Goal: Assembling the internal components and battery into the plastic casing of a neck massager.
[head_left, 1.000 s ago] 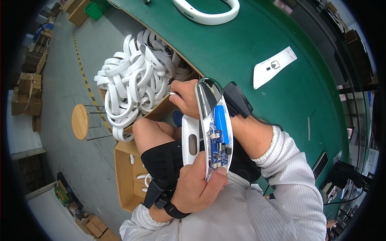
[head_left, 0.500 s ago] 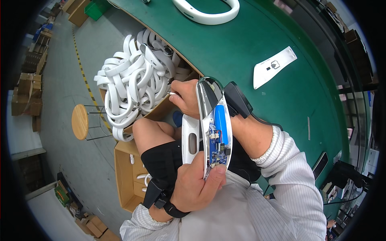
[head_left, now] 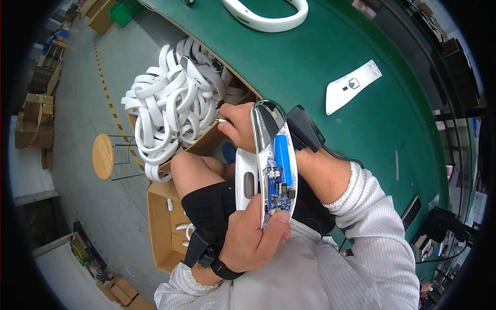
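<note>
My left hand (head_left: 253,237) grips the lower end of a white neck fan (head_left: 247,157), thumb and fingers closed round its housing. The fan is held upright over my lap with one side uncovered. Inside that side sit a blue cylindrical battery (head_left: 282,157) and a blue circuit board (head_left: 279,194) with a small display and wires. Its glossy curved top end (head_left: 268,116) points away from me. My right arm passes behind the fan, and my right hand (head_left: 238,124) shows to its left. Those fingers are pinched on a small thin white piece (head_left: 222,120), too small to identify.
On the green table (head_left: 289,67) lie a white curved cover panel (head_left: 354,85), another white neck fan (head_left: 268,21) and a phone (head_left: 412,213). A carton heaped with white neck fans (head_left: 170,103) stands to the left, a lower carton (head_left: 160,227) below it, and a stool (head_left: 103,157) beyond.
The neck fan has turned very slightly in my left hand. Both hands stay almost where they were, and my right fingers remain pinched.
</note>
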Available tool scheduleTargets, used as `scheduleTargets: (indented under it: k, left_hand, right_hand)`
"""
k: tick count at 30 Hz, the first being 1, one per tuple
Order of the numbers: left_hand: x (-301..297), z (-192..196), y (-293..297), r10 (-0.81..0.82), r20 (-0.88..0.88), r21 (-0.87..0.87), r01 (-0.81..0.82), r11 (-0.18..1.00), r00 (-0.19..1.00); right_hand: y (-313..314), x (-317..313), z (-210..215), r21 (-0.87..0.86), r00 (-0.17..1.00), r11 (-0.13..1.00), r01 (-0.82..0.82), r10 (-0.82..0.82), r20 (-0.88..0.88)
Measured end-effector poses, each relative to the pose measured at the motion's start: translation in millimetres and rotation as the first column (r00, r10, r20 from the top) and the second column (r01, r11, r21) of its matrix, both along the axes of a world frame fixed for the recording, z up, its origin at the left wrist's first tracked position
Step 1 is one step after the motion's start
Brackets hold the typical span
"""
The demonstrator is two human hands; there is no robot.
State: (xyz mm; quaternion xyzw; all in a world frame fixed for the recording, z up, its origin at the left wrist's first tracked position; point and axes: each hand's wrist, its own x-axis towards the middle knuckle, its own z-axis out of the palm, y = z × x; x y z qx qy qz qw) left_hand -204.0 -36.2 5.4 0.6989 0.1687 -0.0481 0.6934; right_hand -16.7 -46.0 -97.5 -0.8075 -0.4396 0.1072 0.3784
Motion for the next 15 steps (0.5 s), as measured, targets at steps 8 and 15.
scheduleTargets:
  k: [8,15]
  left_hand:
    - [0.0,-1.4,1.4,0.013,0.010,-0.025,-0.012,1.000,1.000]
    - [-1.7,-2.8,3.2,0.029,-0.011,-0.071,-0.030,0.997,1.000]
  right_hand:
    - [0.8,0.0,-1.8,0.015,1.000,1.000,-0.007,0.007,-0.010]
    - [-1.5,0.6,3.6,-0.005,1.000,1.000,-0.012,0.012,-0.025]
